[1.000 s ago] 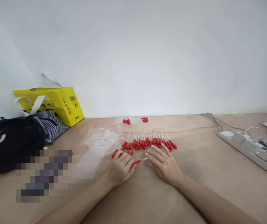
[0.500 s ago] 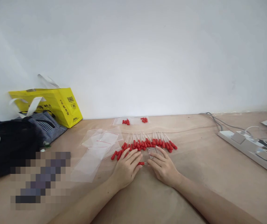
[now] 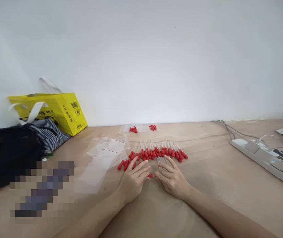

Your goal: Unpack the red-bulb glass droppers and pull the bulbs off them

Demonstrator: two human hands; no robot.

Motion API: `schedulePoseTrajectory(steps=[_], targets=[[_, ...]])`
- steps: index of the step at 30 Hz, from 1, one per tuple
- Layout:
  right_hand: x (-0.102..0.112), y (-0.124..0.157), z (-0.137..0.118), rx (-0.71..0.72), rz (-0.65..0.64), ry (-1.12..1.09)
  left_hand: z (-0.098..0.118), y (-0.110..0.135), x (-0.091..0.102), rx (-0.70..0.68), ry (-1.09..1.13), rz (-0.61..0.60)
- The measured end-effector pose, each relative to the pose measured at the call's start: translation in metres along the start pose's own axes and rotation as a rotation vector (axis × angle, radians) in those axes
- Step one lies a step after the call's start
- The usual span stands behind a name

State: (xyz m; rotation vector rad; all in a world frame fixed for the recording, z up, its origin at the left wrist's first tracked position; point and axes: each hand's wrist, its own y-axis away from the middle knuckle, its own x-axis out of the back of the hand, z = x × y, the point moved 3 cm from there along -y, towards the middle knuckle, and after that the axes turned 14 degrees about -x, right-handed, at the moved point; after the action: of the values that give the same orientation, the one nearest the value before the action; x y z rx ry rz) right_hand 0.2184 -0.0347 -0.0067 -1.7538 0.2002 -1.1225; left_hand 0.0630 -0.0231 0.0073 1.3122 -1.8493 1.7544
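Observation:
My left hand [image 3: 133,181] pinches a red rubber bulb [image 3: 150,176] between thumb and fingertips. From the right, my right hand [image 3: 174,180] grips a clear glass dropper tube whose end meets the bulb's opening; most of that tube is hidden by my fingers. Several bare glass tubes [image 3: 161,160] lie under and just beyond my right fingers. Past both hands, many droppers with red bulbs [image 3: 153,152] lie in a fan, tips pointing to the wall. A few loose red bulbs [image 3: 121,165] rest beside my left fingers.
Clear plastic zip bags [image 3: 94,175] lie flat on the left. Near the wall, another bag [image 3: 143,128] bears loose red bulbs. A yellow bag [image 3: 69,112], a striped bag [image 3: 49,135] and a black bag [image 3: 10,158] stand at left. A power strip [image 3: 257,155] with cables lies right.
Both hands have drawn slightly closer together, and the bulb and tube sit a little lower and nearer to me. Less of the glass shows between the fingers.

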Motion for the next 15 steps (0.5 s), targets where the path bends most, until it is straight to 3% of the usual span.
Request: schedulePoseTrajectory(steps=[9,15], targets=[[0.0,-0.001,-0.002,-0.019,-0.028,-0.029,0.0,0.002,-0.001,-0.016,0.066,-0.034],[0.009,0.001,0.005,-0.059,-0.029,-0.016,-0.011,0.012,0.008,0.071,0.072,-0.067]])
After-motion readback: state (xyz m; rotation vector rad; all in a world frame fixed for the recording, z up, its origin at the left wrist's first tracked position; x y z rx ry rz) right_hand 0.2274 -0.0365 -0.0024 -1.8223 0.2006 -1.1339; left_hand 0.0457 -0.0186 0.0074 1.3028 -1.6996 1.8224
